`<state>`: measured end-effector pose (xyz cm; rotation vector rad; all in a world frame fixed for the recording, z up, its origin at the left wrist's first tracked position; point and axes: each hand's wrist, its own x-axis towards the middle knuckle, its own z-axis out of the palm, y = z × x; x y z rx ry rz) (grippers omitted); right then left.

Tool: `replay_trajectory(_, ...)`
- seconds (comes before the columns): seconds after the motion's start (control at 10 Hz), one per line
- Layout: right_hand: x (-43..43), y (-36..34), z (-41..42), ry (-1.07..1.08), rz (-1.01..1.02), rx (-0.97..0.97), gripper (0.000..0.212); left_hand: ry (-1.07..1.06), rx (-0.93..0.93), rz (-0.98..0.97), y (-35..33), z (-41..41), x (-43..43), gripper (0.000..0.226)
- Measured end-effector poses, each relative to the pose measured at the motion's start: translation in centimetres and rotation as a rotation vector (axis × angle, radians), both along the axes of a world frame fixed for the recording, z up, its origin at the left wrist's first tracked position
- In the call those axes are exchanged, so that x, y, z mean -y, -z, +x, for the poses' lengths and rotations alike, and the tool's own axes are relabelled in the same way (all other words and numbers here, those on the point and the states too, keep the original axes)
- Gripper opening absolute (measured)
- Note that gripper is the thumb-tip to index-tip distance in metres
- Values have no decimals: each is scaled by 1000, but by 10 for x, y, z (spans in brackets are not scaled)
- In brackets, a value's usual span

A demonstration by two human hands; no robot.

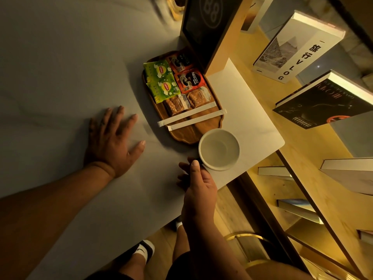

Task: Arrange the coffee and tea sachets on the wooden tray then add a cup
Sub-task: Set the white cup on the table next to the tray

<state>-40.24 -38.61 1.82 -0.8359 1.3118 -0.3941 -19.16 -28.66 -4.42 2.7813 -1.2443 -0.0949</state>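
A dark wooden tray [182,131] lies on the pale table [60,77]. On it sit two green Lipton tea sachets [161,80], two red Nescafe coffee sachets [189,79], two brown clear-wrapped packets [186,102] and two long white stick sachets [191,116] laid across it. My right hand [198,184] grips the near rim of an empty white cup [219,149], which overlaps the tray's near end. My left hand [113,141] rests flat on the table left of the tray, fingers spread, holding nothing.
A black framed sign [203,23] on a wooden block stands over the tray's far end. To the right is a lit wooden shelf with books [298,47]. The table's corner [280,141] is just right of the cup. My legs and a gold stool [248,239] show below.
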Motion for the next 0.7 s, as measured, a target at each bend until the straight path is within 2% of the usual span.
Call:
replay_trajectory(0.4,-1,1,4,53,-24,-22,26,-5,-2,0,1,2,-1,77)
replay_trajectory(0.7,0,4,5,61,12,-16,17,0,0,-4,2,2,-2,77)
